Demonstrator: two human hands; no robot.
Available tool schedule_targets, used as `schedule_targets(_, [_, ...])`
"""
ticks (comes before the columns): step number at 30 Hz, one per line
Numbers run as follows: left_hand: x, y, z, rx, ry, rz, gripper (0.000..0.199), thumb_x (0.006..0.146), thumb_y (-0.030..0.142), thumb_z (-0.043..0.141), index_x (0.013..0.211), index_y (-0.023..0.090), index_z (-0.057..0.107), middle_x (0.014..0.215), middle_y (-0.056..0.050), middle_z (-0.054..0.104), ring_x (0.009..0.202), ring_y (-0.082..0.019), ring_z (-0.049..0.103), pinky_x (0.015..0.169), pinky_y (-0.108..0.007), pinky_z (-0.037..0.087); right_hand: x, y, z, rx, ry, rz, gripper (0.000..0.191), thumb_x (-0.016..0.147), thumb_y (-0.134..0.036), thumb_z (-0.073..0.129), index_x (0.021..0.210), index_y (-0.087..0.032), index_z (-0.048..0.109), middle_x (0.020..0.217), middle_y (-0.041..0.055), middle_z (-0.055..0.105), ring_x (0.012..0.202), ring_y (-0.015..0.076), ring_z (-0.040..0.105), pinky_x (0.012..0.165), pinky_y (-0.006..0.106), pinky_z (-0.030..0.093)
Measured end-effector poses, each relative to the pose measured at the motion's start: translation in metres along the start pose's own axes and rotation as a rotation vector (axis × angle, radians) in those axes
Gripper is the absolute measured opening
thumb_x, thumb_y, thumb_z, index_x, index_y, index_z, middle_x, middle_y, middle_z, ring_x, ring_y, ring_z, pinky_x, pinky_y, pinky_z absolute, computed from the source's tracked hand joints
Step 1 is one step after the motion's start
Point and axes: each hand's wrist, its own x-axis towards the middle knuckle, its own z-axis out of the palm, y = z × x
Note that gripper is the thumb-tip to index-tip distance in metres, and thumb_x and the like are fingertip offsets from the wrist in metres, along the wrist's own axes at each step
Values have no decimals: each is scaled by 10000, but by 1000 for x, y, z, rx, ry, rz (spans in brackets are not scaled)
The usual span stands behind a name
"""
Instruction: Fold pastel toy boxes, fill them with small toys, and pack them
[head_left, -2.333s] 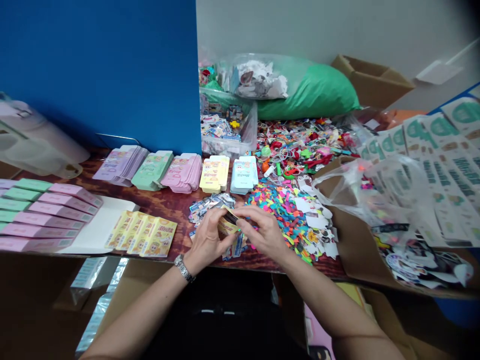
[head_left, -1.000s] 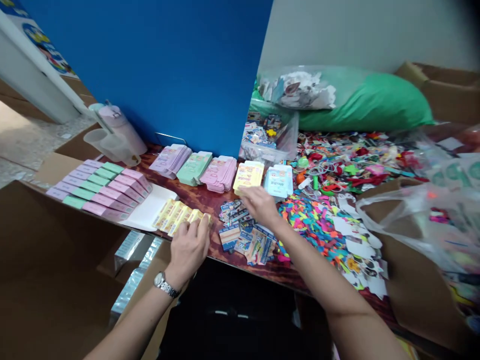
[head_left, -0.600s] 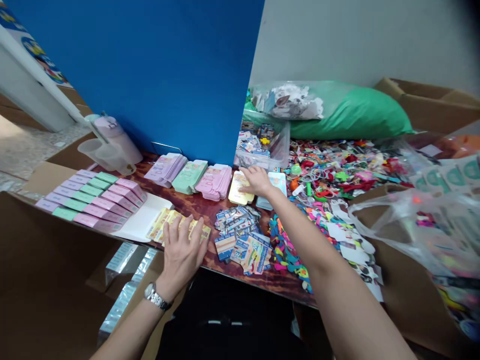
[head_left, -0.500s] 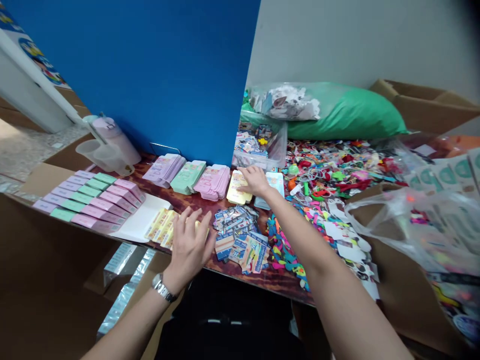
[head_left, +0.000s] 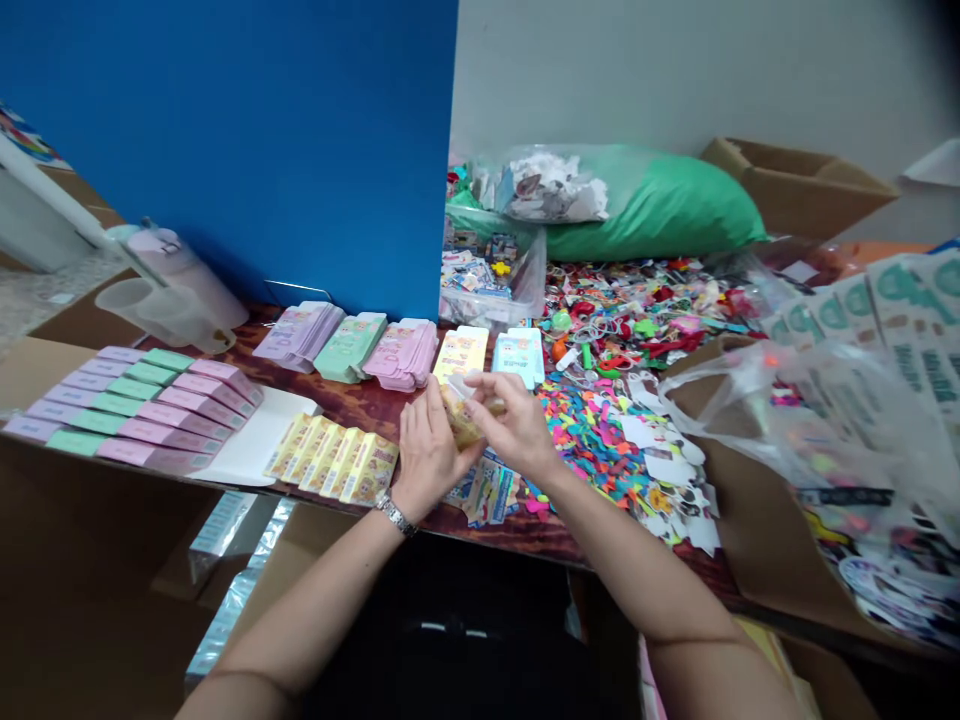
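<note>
My left hand (head_left: 427, 450) and my right hand (head_left: 517, 425) meet above the table, both gripping a flat yellow printed carton (head_left: 461, 415). It is partly hidden by my fingers. Just beyond them lies a stack of flat yellow cartons (head_left: 463, 352), with a light blue stack (head_left: 519, 357) beside it. A row of folded yellow boxes (head_left: 330, 460) stands left of my left hand. A heap of small printed cards (head_left: 484, 492) lies under my wrists, partly covered by them.
Stacks of lilac, green and pink boxes (head_left: 150, 410) cover the table's left end beside a plastic jug (head_left: 169, 285). A blue partition (head_left: 225, 130) rises behind. Bright paper shapes (head_left: 592, 440), a plastic tub (head_left: 487, 285), a green bag (head_left: 652, 210) and printed sheets (head_left: 900, 320) fill the right.
My hands have come together from apart. My right hand has brought a yellow carton back from the stack, and my left hand has left the yellow box row. The view has swung slightly.
</note>
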Motion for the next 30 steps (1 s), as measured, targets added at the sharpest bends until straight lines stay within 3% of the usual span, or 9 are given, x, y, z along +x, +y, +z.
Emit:
schedule_targets(3, [-10, 5, 3, -144, -36, -58, 680, 803, 414, 654, 1335, 86, 387, 1163, -200, 601, 1052, -312, 612, 858, -420, 508, -25, 1, -2, 31, 29, -9, 267, 895, -244, 578, 1161, -235, 589, 1021, 63, 640, 1047, 206, 605, 934, 381, 507])
schedule_targets(6, [-16, 10, 1, -288, -79, -153, 495, 792, 335, 667, 1218, 176, 471, 1070, -103, 653, 935, -244, 668, 774, -344, 537, -44, 8, -6, -109, 167, -113, 339, 877, -255, 609, 1212, -227, 563, 1244, 120, 565, 1179, 254, 548, 992, 453, 482])
schedule_targets(9, [-19, 14, -2, -359, -77, -170, 656, 776, 300, 687, 1344, 188, 380, 1170, -113, 638, 985, -234, 671, 791, -331, 546, -59, 15, -7, -278, 230, -184, 294, 876, -234, 608, 1170, -228, 615, 1333, 143, 514, 1221, 285, 523, 994, 492, 476])
schedule_targets(13, [-21, 15, -5, -375, -141, -21, 808, 789, 260, 678, 1463, 209, 234, 1354, -147, 532, 1161, -246, 599, 914, -357, 524, -70, 15, -6, -248, 131, -212, 265, 905, -187, 547, 1143, -237, 652, 1328, 129, 545, 1228, 269, 533, 990, 486, 483])
schedule_targets(17, [-23, 12, -5, -308, -156, 78, 652, 816, 273, 661, 1387, 216, 352, 1280, -131, 567, 1143, -244, 599, 899, -361, 533, -71, 9, -8, -66, 38, -76, 271, 939, -213, 511, 1174, -252, 640, 1277, 93, 589, 1186, 224, 568, 990, 421, 493])
schedule_targets(22, [-25, 11, -6, -253, -117, 136, 854, 836, 300, 654, 1490, 166, 121, 1343, -196, 516, 1182, -270, 580, 901, -376, 530, -71, 7, -5, 30, 72, 29, 372, 941, -242, 525, 1312, -262, 524, 1279, 79, 601, 1190, 211, 567, 1029, 407, 464])
schedule_targets(25, [-24, 10, -6, -254, -109, 155, 712, 842, 302, 646, 1425, 196, 250, 1289, -161, 548, 1118, -245, 609, 872, -359, 537, -72, 9, -2, 156, 76, 123, 512, 925, -295, 561, 1410, -256, 403, 1312, 96, 575, 1149, 211, 596, 970, 376, 509])
schedule_targets(27, [-24, 10, -5, -240, -105, 173, 607, 839, 303, 649, 1347, 209, 330, 1214, -132, 574, 1061, -232, 621, 836, -349, 544, -70, 9, -2, 271, 93, 199, 451, 943, -331, 524, 1376, -241, 438, 1238, 90, 614, 1078, 197, 628, 913, 346, 534])
schedule_targets(30, [-25, 8, -4, -196, -114, 193, 553, 829, 294, 658, 1289, 203, 365, 1152, -124, 581, 1039, -242, 614, 818, -358, 546, -64, 8, -3, 355, 124, 291, 255, 969, -343, 464, 1128, -220, 620, 1061, 51, 672, 968, 169, 648, 851, 301, 539])
